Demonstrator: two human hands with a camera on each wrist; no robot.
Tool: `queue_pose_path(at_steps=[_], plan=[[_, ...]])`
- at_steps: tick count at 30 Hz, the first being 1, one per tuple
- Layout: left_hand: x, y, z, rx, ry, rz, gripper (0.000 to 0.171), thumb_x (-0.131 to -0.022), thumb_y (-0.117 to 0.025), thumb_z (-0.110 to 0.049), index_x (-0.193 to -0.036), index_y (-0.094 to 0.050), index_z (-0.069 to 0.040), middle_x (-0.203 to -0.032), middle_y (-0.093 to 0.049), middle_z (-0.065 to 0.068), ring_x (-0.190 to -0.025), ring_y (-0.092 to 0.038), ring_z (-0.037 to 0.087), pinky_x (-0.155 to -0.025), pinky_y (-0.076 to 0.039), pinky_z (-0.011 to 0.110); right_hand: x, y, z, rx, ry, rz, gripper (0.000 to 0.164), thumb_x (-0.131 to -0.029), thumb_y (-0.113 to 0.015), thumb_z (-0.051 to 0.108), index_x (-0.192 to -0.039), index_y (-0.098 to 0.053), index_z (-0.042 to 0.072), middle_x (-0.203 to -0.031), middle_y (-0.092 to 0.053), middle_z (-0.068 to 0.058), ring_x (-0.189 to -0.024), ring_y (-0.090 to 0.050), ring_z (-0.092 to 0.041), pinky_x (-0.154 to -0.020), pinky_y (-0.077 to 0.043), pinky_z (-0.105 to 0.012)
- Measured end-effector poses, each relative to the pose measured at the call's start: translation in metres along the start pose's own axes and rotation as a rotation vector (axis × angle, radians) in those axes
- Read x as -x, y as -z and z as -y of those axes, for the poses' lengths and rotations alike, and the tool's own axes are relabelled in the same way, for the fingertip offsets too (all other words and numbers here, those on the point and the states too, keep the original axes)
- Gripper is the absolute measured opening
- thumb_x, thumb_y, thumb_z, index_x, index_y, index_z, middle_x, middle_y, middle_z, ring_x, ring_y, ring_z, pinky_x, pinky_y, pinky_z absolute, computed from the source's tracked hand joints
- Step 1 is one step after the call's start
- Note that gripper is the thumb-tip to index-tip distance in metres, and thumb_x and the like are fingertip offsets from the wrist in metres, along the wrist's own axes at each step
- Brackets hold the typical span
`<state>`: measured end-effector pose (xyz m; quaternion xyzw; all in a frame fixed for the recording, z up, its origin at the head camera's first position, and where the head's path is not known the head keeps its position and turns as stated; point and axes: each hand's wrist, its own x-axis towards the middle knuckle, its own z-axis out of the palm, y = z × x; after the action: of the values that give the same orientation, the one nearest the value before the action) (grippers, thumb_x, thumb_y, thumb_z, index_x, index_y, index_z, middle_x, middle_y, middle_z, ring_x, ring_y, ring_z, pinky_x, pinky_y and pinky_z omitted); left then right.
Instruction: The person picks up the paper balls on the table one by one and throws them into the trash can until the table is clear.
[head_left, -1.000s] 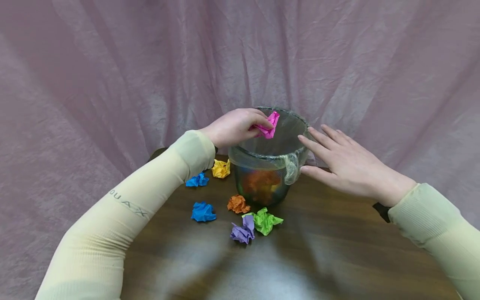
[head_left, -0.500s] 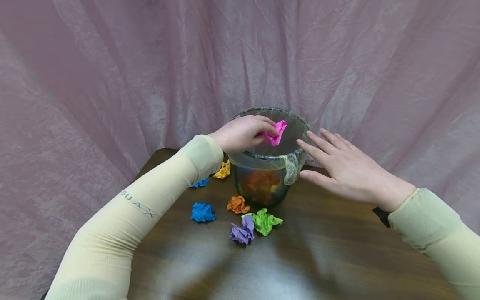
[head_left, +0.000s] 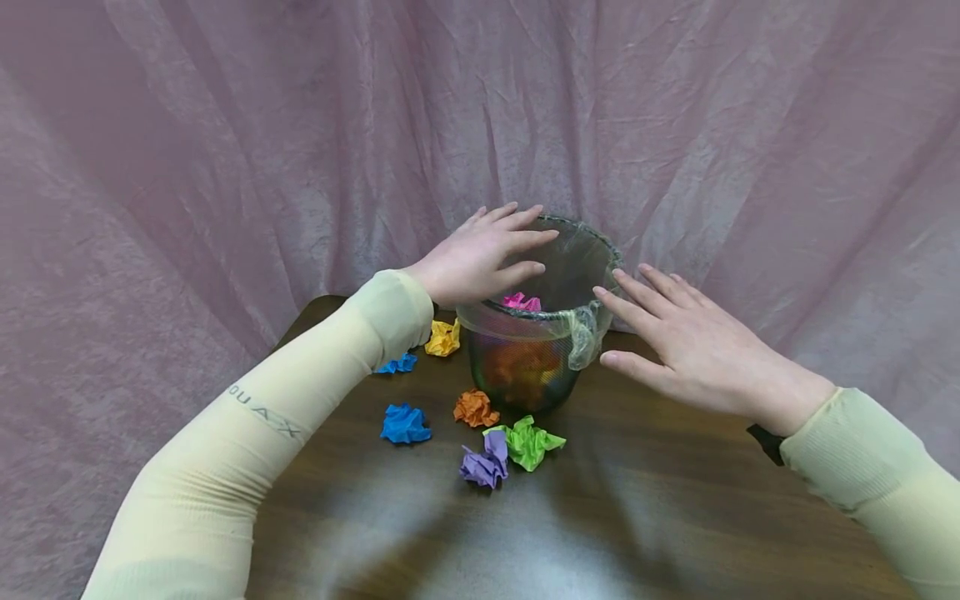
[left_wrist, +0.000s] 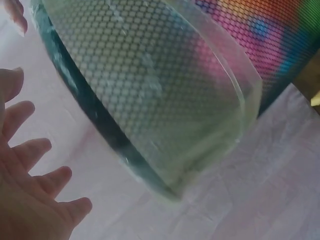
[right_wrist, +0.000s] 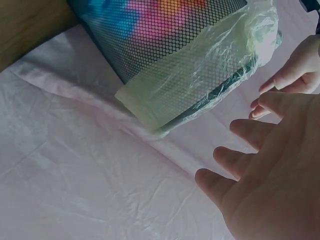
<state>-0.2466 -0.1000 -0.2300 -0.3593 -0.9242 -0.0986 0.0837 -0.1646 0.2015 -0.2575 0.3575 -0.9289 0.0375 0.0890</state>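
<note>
A dark mesh wastebasket [head_left: 517,367] with a clear plastic liner folded over its rim stands on the table, crumpled coloured paper showing through its mesh. Inside, just below the near rim, lies a crumpled pink paper [head_left: 522,302]. Over the left part of the opening my left hand [head_left: 480,254] hovers with fingers spread and nothing held. My right hand [head_left: 693,346] is held beside the basket's right side, fingers straight, close to the knotted bunch of liner [head_left: 583,337]. In the left wrist view the left hand [left_wrist: 35,180] is apart from the rim.
On the wooden table [head_left: 450,550] lie crumpled papers: yellow [head_left: 442,338], blue [head_left: 406,424], another blue [head_left: 397,364] partly behind the left sleeve, orange [head_left: 476,408], green [head_left: 529,442] and purple [head_left: 485,462]. A pink curtain [head_left: 450,108] hangs behind the table.
My left hand carried the pink paper over the basket and let it go; the paper dropped inside. The left fingers have spread and the hand moved back left. The right hand has barely moved.
</note>
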Motion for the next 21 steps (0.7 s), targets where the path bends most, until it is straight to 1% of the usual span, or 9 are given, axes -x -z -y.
queue_pose_path(at_steps=[3,7,11,16,18,21], plan=[[0.003,0.002,0.005,-0.003,0.025,-0.011,0.056,-0.106,-0.051,-0.050,-0.157,-0.044,-0.028,-0.169,-0.023,0.004,-0.156,-0.013,0.026,-0.124,-0.004,0.054,0.002,-0.001,0.001,0.000,0.006,-0.005,0.075,-0.101,-0.050,0.062,-0.163,-0.029,0.026,-0.167,-0.026,-0.010,-0.154,-0.015,-0.037,-0.122,-0.016,-0.054],[0.008,0.004,0.012,-0.006,0.062,-0.001,0.057,-0.106,-0.050,-0.052,-0.158,-0.043,-0.030,-0.169,-0.022,0.003,-0.156,-0.012,0.027,-0.124,-0.002,0.054,0.003,-0.002,0.005,0.007,0.019,-0.009,0.075,-0.101,-0.049,0.063,-0.164,-0.028,0.027,-0.167,-0.026,-0.009,-0.155,-0.014,-0.036,-0.123,-0.015,-0.053],[0.013,0.005,0.022,-0.019,0.082,0.002,0.058,-0.106,-0.048,-0.053,-0.158,-0.042,-0.030,-0.169,-0.021,0.003,-0.156,-0.012,0.027,-0.124,-0.003,0.056,0.003,-0.002,0.015,0.023,0.053,-0.028,0.076,-0.101,-0.049,0.064,-0.164,-0.028,0.027,-0.168,-0.024,-0.008,-0.156,-0.011,-0.032,-0.123,-0.015,-0.052],[0.024,0.005,0.038,-0.022,0.124,0.001,0.060,-0.106,-0.046,-0.055,-0.160,-0.039,-0.029,-0.170,-0.018,0.004,-0.156,-0.010,0.029,-0.123,-0.002,0.056,0.003,-0.004,0.034,0.053,0.153,-0.071,0.078,-0.101,-0.049,0.064,-0.164,-0.026,0.025,-0.170,-0.018,-0.005,-0.157,-0.006,-0.028,-0.124,-0.015,-0.051],[0.030,0.004,0.045,-0.020,0.153,0.001,0.061,-0.106,-0.046,-0.055,-0.160,-0.037,-0.029,-0.170,-0.017,0.004,-0.157,-0.010,0.030,-0.124,-0.001,0.055,0.004,-0.005,0.044,0.061,0.203,-0.085,0.079,-0.100,-0.049,0.064,-0.165,-0.025,0.025,-0.170,-0.016,-0.004,-0.157,-0.005,-0.028,-0.124,-0.015,-0.051],[0.039,0.002,0.058,-0.006,0.197,0.004,0.061,-0.106,-0.046,-0.054,-0.161,-0.035,-0.029,-0.170,-0.015,0.004,-0.157,-0.009,0.031,-0.124,0.000,0.055,0.004,-0.009,0.058,0.056,0.272,-0.103,0.080,-0.100,-0.050,0.065,-0.165,-0.023,0.026,-0.170,-0.016,-0.005,-0.157,-0.005,-0.028,-0.123,-0.017,-0.052]])
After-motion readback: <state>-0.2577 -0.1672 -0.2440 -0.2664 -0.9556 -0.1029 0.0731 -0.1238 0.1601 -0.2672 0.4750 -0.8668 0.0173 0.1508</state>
